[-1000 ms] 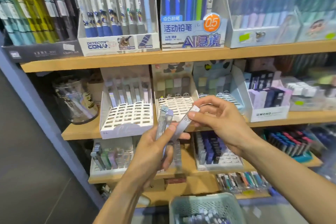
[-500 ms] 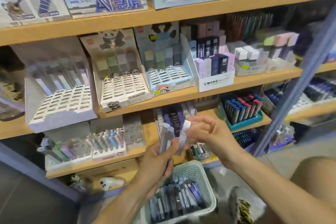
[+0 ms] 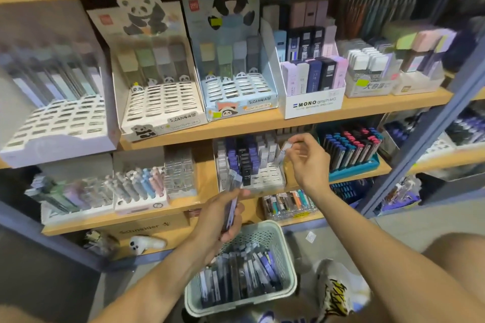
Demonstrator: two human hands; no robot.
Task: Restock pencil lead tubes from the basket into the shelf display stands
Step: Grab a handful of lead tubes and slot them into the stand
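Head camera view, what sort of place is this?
Most likely a stationery shop aisle: wooden shelves packed with cardboard retail display stands, such as the white MONO graph box, and a pale green plastic basket of restock lead tubes.

lead tubes (image 3: pixel 236 278) heaped in green basket (image 3: pixel 284 249)

1. "MONO graph MG" is printed in black on the front of the white display box (image 3: pixel 313 105), on the shelf above the right hand (image 3: pixel 308 162).
2. "Schneider" stands on the brown carton (image 3: pixel 147 228), left of the left hand (image 3: pixel 223 215).
3. "PANDA" shows on the front lip of the white panda stand (image 3: pixel 162 113) and of the blue panda stand (image 3: pixel 241 94).
4. "HB" and "0.7" mark a black lead tube (image 3: pixel 246 173) in the stand just left of the right hand.
5. Chinese characters "大容量" sit on the clear case box (image 3: pixel 370 84); the smaller print is too blurred to read.
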